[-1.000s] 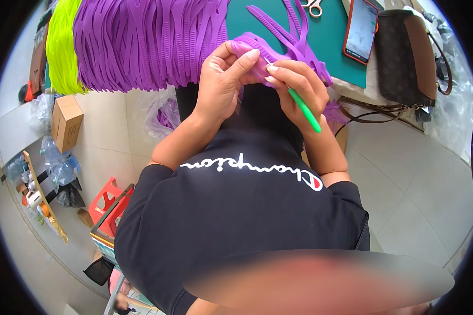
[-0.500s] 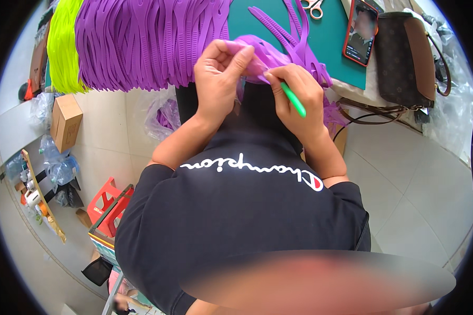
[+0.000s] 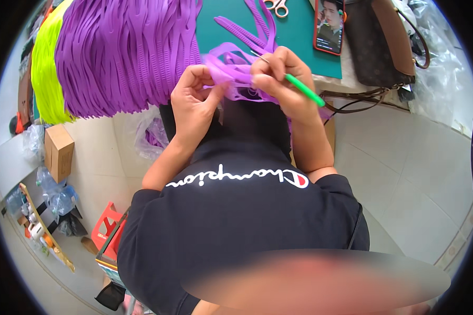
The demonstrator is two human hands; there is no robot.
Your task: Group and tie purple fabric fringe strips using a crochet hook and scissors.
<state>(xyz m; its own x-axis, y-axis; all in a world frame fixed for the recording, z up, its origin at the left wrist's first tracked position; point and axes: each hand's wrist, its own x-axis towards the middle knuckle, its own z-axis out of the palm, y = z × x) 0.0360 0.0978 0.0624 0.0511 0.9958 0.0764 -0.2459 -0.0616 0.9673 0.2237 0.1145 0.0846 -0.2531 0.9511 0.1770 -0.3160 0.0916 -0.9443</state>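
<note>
My left hand (image 3: 194, 100) is closed in a pinch on the edge of a purple rubber strap piece (image 3: 228, 63), thin and partly see-through, looped over the front of the table. My right hand (image 3: 289, 79) grips a slim green-handled tool (image 3: 306, 90); its thin metal tip points up and left, above the purple piece. The right fingers are close to that piece, and whether they touch it is hard to tell. Left of the hands lies a thick row of purple straps (image 3: 121, 52), with yellow-green straps (image 3: 46, 79) at its far left. Loose purple straps (image 3: 242, 32) lie beyond the hands.
A green mat (image 3: 297, 39) covers part of the table. Scissors (image 3: 279, 9), a phone (image 3: 329, 29) and a brown handbag (image 3: 370, 47) lie toward the right. Below the table edge is a clear bag of purple pieces (image 3: 153, 131). A cardboard box (image 3: 59, 152) and red stool (image 3: 108, 226) stand left.
The view has shifted, so the table things appear farther left and lower. My right hand has moved away from my left, and the tool's metal tip now shows. My left hand keeps its pinch.
</note>
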